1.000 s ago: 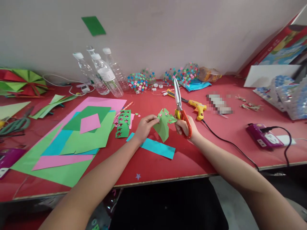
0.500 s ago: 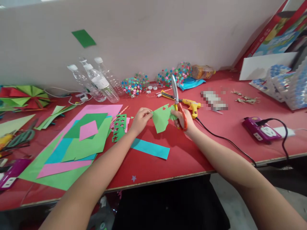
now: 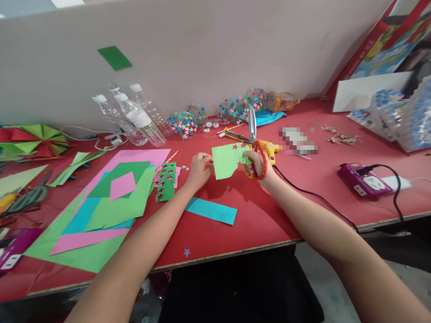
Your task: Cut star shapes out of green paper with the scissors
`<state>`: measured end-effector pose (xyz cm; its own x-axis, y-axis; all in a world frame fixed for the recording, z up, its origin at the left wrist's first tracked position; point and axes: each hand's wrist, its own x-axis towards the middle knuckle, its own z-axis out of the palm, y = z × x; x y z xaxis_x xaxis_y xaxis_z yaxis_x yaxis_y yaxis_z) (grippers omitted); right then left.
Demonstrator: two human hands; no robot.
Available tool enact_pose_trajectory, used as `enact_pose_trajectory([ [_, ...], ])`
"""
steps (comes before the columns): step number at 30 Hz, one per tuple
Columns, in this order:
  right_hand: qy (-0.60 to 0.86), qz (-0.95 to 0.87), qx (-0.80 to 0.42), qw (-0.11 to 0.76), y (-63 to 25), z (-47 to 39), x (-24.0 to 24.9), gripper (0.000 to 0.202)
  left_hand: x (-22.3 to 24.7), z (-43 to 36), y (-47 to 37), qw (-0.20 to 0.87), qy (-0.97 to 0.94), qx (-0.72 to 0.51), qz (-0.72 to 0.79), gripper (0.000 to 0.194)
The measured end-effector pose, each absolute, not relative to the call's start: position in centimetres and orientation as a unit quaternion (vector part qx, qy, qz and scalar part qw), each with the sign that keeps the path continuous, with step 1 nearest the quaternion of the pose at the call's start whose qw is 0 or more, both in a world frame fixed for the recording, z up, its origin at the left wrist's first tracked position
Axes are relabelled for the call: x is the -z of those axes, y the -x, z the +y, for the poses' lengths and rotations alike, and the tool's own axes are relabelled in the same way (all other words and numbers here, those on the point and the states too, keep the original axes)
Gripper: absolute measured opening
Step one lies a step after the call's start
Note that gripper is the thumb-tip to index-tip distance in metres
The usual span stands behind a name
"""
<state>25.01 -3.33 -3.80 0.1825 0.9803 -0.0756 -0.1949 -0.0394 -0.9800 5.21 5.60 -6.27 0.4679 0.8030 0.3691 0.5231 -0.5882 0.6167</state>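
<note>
My right hand (image 3: pixel 258 164) is closed around scissors (image 3: pixel 252 125) with red and yellow handles; their blades point up, away from me. Its fingers also pinch the right end of a light green paper (image 3: pixel 225 162) with star-shaped holes and a ragged edge. At the paper's left edge is my left hand (image 3: pixel 202 169), its fingers curled together; whether they touch the paper or hold a small piece is hidden. Below the hands a blue paper strip (image 3: pixel 212 211) lies on the red table (image 3: pixel 215 242). A dark green sheet with star holes (image 3: pixel 166 181) lies beside my left wrist.
Stacked coloured papers (image 3: pixel 117 211) lie at left. Clear bottles (image 3: pixel 138 116) and star-covered balls (image 3: pixel 183 124) line the wall. A yellow glue gun (image 3: pixel 271 150) and a cutter knife (image 3: pixel 235 135) lie behind the scissors. A purple socket block (image 3: pixel 365 179) with a cable is at right.
The green paper has turned so its left edge stands more upright. My left fingers, which pinched that edge, have curled in closer to the palm. The scissors have tilted slightly right.
</note>
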Motion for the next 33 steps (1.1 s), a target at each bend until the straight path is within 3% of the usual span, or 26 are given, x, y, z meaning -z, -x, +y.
enact_pose_trajectory([
  [1, 0.512, -0.382, -0.506, 0.579, -24.8, -3.4, 3.8, 0.031, 5.9, 5.1, -4.9, 0.243, -0.812, -0.343, 0.406, 0.038],
  [2, 0.516, -0.379, -0.502, 0.582, -24.6, -3.6, 3.9, 0.030, 5.6, 4.6, -4.6, 0.349, -0.749, -0.384, 0.413, 0.046],
  [4, 0.526, -0.380, -0.495, 0.578, -24.1, -3.9, 3.9, 0.029, 5.0, 3.3, -4.2, 0.569, -0.642, -0.350, 0.377, 0.057],
  [6, 0.535, -0.389, -0.492, 0.566, -23.6, -4.3, 3.8, 0.029, 4.8, 2.2, -4.0, 0.638, -0.596, -0.331, 0.358, 0.043],
  [12, 0.565, -0.432, -0.452, 0.539, -23.1, -4.6, 3.7, 0.029, 5.9, 1.9, -3.2, 0.600, -0.559, -0.424, 0.384, 0.037],
  [16, 0.589, -0.442, -0.399, 0.546, -23.4, -4.5, 3.4, 0.024, 6.1, 2.0, -2.5, 0.584, -0.586, -0.418, 0.376, 0.030],
  [20, 0.601, -0.475, -0.390, 0.511, -23.2, -4.9, 2.8, 0.028, 5.7, 1.4, -2.5, 0.609, -0.586, -0.409, 0.346, 0.027],
  [25, 0.612, -0.486, -0.414, 0.467, -22.4, -5.4, 2.9, 0.019, 5.2, 0.8, -2.6, 0.649, -0.547, -0.414, 0.329, 0.025],
  [30, 0.606, -0.421, -0.412, 0.535, -22.1, -5.1, 3.7, 0.013, 4.4, 0.3, -2.8, 0.703, -0.475, -0.447, 0.284, 0.045],
  [33, 0.587, -0.398, -0.409, 0.574, -22.1, -5.0, 4.2, 0.017, 4.4, -0.6, -3.4, 0.692, -0.552, -0.391, 0.254, 0.043],
])
